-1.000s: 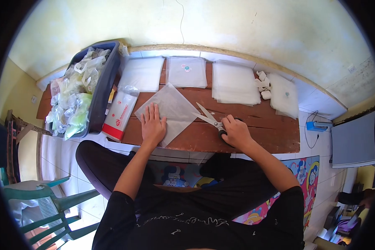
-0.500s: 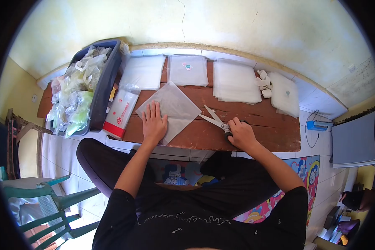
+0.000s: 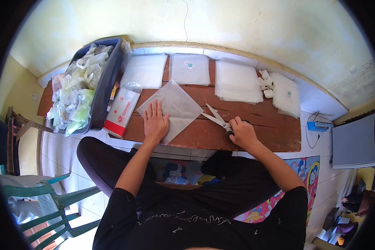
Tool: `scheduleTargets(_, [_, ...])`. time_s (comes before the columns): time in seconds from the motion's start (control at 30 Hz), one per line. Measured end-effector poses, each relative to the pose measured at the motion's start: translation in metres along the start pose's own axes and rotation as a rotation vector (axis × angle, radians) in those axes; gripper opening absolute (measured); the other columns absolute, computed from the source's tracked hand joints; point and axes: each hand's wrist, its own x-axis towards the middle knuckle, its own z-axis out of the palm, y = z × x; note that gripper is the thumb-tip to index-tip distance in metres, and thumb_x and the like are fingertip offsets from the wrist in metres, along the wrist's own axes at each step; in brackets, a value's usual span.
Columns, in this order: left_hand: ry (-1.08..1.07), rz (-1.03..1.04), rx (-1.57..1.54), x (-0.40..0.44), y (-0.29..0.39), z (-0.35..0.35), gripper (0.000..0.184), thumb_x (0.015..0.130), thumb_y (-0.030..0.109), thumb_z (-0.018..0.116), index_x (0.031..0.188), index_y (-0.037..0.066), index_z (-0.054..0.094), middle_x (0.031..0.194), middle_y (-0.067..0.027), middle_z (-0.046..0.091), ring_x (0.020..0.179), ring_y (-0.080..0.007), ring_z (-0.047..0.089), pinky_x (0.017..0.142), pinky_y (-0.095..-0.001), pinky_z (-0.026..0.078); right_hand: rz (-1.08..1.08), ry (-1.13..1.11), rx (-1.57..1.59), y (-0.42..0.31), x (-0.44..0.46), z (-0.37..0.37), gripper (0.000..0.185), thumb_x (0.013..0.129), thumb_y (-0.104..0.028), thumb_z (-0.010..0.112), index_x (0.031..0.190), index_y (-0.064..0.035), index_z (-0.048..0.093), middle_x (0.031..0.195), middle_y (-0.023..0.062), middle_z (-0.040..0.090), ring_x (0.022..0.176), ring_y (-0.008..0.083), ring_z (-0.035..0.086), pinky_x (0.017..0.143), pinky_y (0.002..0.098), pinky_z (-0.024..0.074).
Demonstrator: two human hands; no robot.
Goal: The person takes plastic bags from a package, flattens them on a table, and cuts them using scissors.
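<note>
A clear plastic sheet (image 3: 180, 104), square and turned cornerwise, lies on the brown wooden table (image 3: 258, 123). My left hand (image 3: 156, 121) rests flat on its left part, fingers stretched out. My right hand (image 3: 242, 132) is wrapped round the black handles of a pair of scissors (image 3: 219, 117). The blades are spread apart and point up and left, with the lower tip at the sheet's right corner. Whether that tip touches the plastic I cannot tell.
Behind lie stacks of plastic sheets (image 3: 237, 81), one bearing a small round sticker (image 3: 190, 65), and a white strap bundle (image 3: 266, 82). At left stand a red-and-white box (image 3: 122, 110) and a dark tub (image 3: 105, 83) of plastic bags. A green chair (image 3: 58, 204) is at lower left.
Hands, sheet and scissors keep almost the same places relative to one another. The whole view has shifted slightly.
</note>
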Motion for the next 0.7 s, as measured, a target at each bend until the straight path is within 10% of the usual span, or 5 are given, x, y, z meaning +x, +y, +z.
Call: scheduleTargets(0.7, [0.006,0.001,-0.01,0.0,0.0,0.0,0.069,0.099,0.043,0.044,0.154,0.004,0.027,0.163,-0.0129,0.02,0.151,-0.0328,0.016,0.121,-0.0503,0.011,0.0,0.051,0.033,-0.009,0.013,0.006,0.036,0.073,-0.021,0.075,0.096,-0.0052,0.052,0.095,0.0132,0.054,0.078,0.0322,0.064,0.068,0.043,0.0538])
